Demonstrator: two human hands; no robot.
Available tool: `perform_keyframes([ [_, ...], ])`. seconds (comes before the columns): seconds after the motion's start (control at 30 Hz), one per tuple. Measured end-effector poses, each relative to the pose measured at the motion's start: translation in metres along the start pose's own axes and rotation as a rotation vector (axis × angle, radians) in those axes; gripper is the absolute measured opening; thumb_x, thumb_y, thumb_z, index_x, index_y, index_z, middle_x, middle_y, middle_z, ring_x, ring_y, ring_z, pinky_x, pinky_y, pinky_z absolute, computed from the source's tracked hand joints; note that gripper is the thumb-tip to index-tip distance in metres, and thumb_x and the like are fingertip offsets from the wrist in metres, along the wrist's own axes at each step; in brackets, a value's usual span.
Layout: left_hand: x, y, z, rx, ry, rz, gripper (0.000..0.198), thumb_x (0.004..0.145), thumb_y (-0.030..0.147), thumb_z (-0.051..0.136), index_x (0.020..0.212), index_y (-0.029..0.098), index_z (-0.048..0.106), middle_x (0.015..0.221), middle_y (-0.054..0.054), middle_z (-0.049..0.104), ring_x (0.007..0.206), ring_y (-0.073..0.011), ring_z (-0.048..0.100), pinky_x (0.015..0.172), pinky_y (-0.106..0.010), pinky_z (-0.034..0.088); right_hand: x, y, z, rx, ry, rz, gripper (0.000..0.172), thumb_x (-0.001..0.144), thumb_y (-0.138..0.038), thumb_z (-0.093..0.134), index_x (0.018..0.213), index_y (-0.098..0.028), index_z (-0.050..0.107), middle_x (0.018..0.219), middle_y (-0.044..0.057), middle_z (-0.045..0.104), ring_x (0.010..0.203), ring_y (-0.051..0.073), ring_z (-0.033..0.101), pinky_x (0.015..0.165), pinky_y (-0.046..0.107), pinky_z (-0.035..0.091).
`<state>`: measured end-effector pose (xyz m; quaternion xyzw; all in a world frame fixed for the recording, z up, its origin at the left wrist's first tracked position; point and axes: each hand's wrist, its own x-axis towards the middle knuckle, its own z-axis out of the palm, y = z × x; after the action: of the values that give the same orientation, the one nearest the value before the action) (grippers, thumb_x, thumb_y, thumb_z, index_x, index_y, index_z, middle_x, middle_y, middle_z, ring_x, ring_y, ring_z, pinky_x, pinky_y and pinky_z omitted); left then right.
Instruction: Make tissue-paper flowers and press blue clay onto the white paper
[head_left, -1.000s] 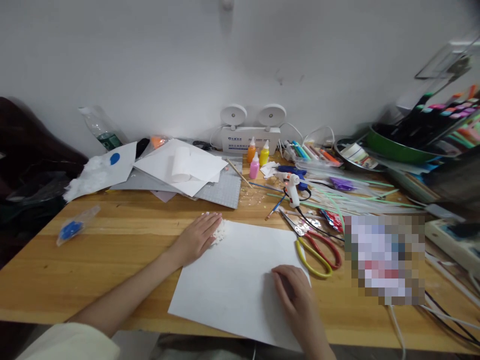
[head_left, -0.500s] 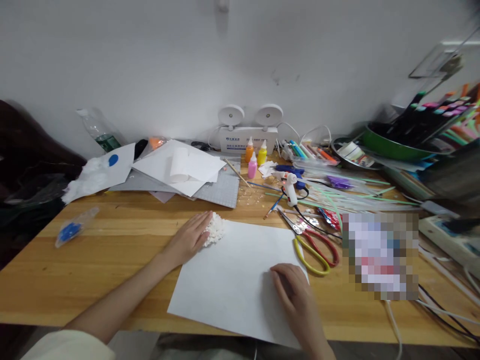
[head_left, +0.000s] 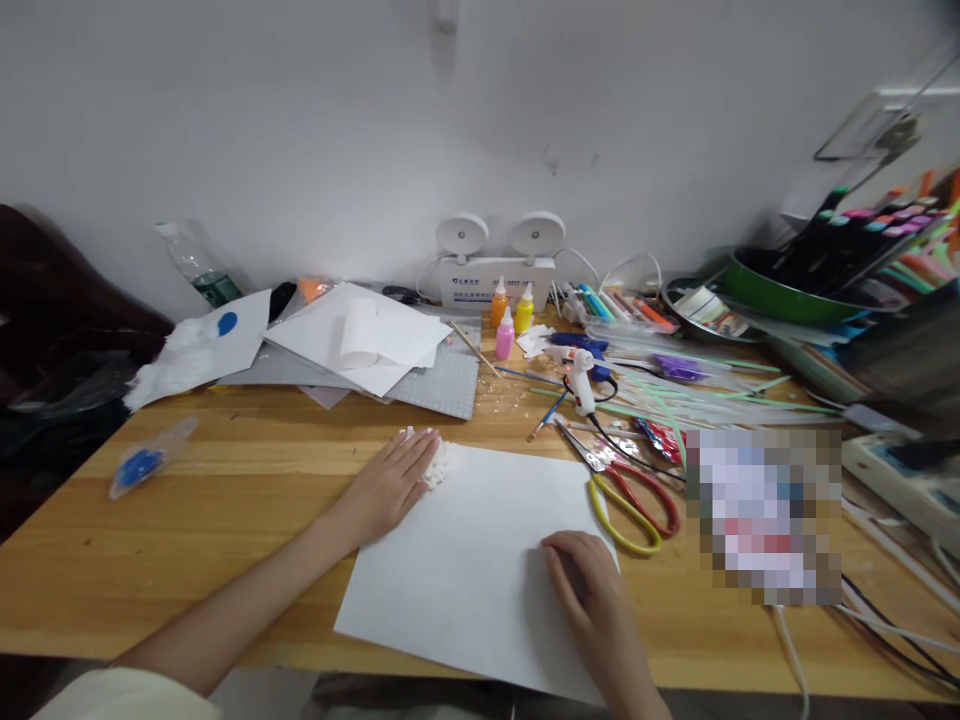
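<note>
Looking down, your left hand [head_left: 391,482] lies flat, fingers stretched out, covering a white crumbly clump [head_left: 441,465] at the far left corner of the white sheet [head_left: 480,545] on the table [head_left: 247,480]. Your right hand [head_left: 592,595] is half-curled, gripping nothing, just pinning the sheet's right edge near the scissors [head_left: 634,497].

Bare wooden desk [head_left: 225,480] left of the white sheet [head_left: 480,540], scissors [head_left: 604,466] and glue gun [head_left: 583,385] crowding its right, paper stack [head_left: 360,340] behind

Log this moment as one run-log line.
left hand: flat on white lump | right hand: pressing white sheet | white lump: at sheet's far-left corner | scissors: beside sheet, untouched
</note>
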<state>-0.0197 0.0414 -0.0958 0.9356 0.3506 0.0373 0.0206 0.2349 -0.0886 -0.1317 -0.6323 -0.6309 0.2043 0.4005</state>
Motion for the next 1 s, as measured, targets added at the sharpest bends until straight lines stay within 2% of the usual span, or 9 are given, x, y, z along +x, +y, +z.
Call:
perform_keyframes([
  [0.1,0.001,-0.002,-0.007,-0.060,-0.024,-0.033,0.051,0.090,0.028,0.026,0.137,0.016,0.013,0.142,-0.006,0.025,0.130,-0.0169,0.018,0.107,-0.040,0.019,0.000,0.000,0.000,0.000,-0.001,-0.009,0.013,0.084,-0.028,0.045,0.085,-0.020,0.055,0.082,0.007,0.059,0.080,0.021,0.053,0.071,0.037,0.042],
  [0.2,0.001,-0.004,-0.013,-0.119,0.027,-0.096,0.050,0.090,0.027,0.024,0.137,0.017,0.011,0.142,-0.005,0.025,0.130,-0.0152,0.019,0.107,-0.038,0.018,0.000,0.001,-0.001,0.006,-0.004,-0.016,0.011,0.084,-0.027,0.046,0.085,-0.020,0.054,0.082,0.006,0.058,0.080,0.021,0.052,0.071,0.037,0.042],
  [0.3,0.001,-0.005,-0.008,-0.133,0.050,-0.103,0.051,0.090,0.028,0.025,0.137,0.017,0.010,0.142,-0.006,0.024,0.130,-0.0163,0.019,0.107,-0.039,0.019,0.000,0.000,0.000,0.014,-0.006,-0.013,0.010,0.084,-0.026,0.046,0.085,-0.020,0.054,0.082,0.006,0.058,0.080,0.021,0.051,0.071,0.037,0.041],
  [0.4,0.001,-0.005,0.000,-0.153,0.014,-0.084,0.052,0.090,0.029,0.025,0.137,0.017,0.007,0.142,-0.006,0.024,0.130,-0.0168,0.020,0.106,-0.039,0.020,0.001,0.000,0.000,0.013,-0.011,-0.007,0.011,0.084,-0.026,0.045,0.085,-0.020,0.054,0.082,0.006,0.058,0.080,0.021,0.051,0.071,0.037,0.041],
  [0.5,0.000,-0.009,-0.006,-0.203,0.014,-0.080,0.051,0.090,0.030,0.025,0.137,0.020,0.009,0.142,-0.005,0.023,0.129,-0.0163,0.022,0.107,-0.040,0.019,0.001,0.000,-0.001,0.005,-0.014,-0.003,0.013,0.084,-0.028,0.044,0.084,-0.020,0.054,0.082,0.006,0.058,0.079,0.021,0.052,0.071,0.037,0.042],
  [0.63,-0.009,-0.017,-0.031,-0.303,0.235,-0.194,0.048,0.091,0.028,0.020,0.137,0.021,0.009,0.143,-0.003,0.023,0.129,-0.0164,0.022,0.108,-0.040,0.015,-0.002,0.002,-0.002,-0.001,-0.019,-0.007,0.013,0.084,-0.029,0.045,0.085,-0.021,0.055,0.083,0.006,0.059,0.081,0.021,0.052,0.072,0.037,0.042],
  [0.73,-0.022,-0.018,-0.043,-0.359,0.341,-0.263,0.048,0.091,0.027,0.018,0.137,0.024,0.006,0.142,-0.001,0.023,0.130,-0.0168,0.021,0.108,-0.040,0.016,-0.003,0.005,-0.001,0.000,-0.020,-0.021,0.012,0.084,-0.029,0.046,0.087,-0.021,0.055,0.085,0.007,0.059,0.082,0.021,0.052,0.073,0.037,0.042],
  [0.87,-0.036,-0.015,-0.034,-0.396,0.375,-0.304,0.051,0.090,0.028,0.019,0.137,0.024,0.000,0.143,-0.003,0.020,0.130,-0.0179,0.020,0.107,-0.040,0.018,-0.003,0.007,0.001,-0.002,-0.031,-0.035,0.012,0.083,-0.028,0.046,0.087,-0.021,0.055,0.085,0.007,0.058,0.082,0.022,0.052,0.073,0.038,0.042],
  [1.0,-0.037,-0.014,-0.019,-0.326,0.269,-0.276,0.052,0.090,0.028,0.021,0.138,0.022,0.001,0.144,-0.004,0.018,0.130,-0.0181,0.019,0.107,-0.040,0.016,-0.003,0.006,0.002,-0.023,-0.030,-0.031,0.012,0.083,-0.028,0.046,0.086,-0.020,0.055,0.085,0.007,0.058,0.082,0.022,0.052,0.073,0.038,0.042],
])
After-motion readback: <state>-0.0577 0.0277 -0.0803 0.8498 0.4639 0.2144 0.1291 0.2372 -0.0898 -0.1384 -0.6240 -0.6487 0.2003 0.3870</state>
